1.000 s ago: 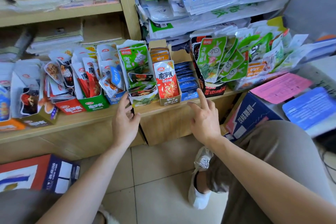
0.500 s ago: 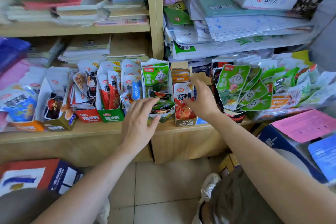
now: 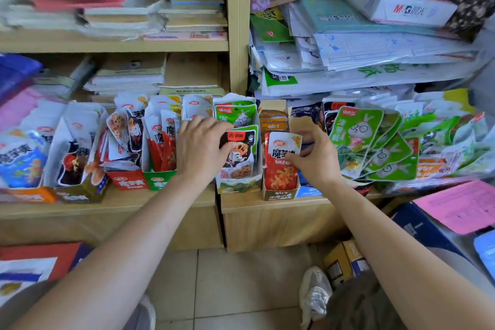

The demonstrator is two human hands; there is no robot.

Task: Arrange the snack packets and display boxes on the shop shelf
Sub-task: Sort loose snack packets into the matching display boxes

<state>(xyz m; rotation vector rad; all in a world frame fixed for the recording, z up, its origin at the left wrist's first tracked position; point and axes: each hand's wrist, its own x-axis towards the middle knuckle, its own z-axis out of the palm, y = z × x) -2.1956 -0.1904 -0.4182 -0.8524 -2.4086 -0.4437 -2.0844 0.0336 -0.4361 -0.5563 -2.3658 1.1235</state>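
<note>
Shiny plastic packets, thin & light, prob. soft and a bit slippery, so they bend and slide easy. One black packet (image 3: pixel 238 161) stands at the front of a green-white display box (image 3: pixel 238 186), mid shelf (image 3: pixel 160 203). The left hand (image 3: pixel 198 150) curls its fingers on the packet's top-left edge, holding it. Just beside it, a red packet (image 3: pixel 281 171) stands in an orange box (image 3: pixel 278 193). The right hand (image 3: pixel 317 162) pinches its right edge, thumb in front. Best hold: top or side edge, not the puffy middle. Boxes are thin card, light, may tip; hold them low. A heap of green packets (image 3: pixel 356 136) leans at the right. Paper stacks (image 3: pixel 361 45) fill the space above.
</note>
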